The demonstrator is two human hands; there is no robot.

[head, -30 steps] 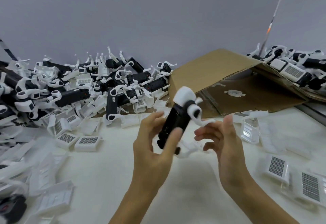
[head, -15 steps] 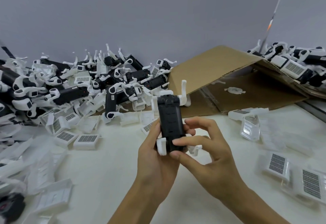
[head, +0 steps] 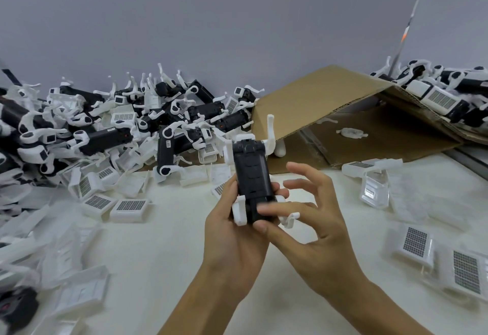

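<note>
**Just two bare hands and forearms in shot**

Left hand (head: 235, 239) and right hand (head: 317, 234) are both bare. Same goes for the left forearm (head: 200, 305) and right forearm (head: 383, 305), which are uncovered all the way to the bottom edge of the shot, so whatever's worn higher up is out of frame. Fingers (head: 309, 173) are long and fairly slim with short, plain nails. You can make out the nail on the right thumb (head: 274, 231) pretty well, but the right index finger (head: 274, 206) is smeared by blur. The back of the left hand shows its knuckles as soft bumps. Both forearms look smooth and lean, narrowing a bit at the wrists.
</note>
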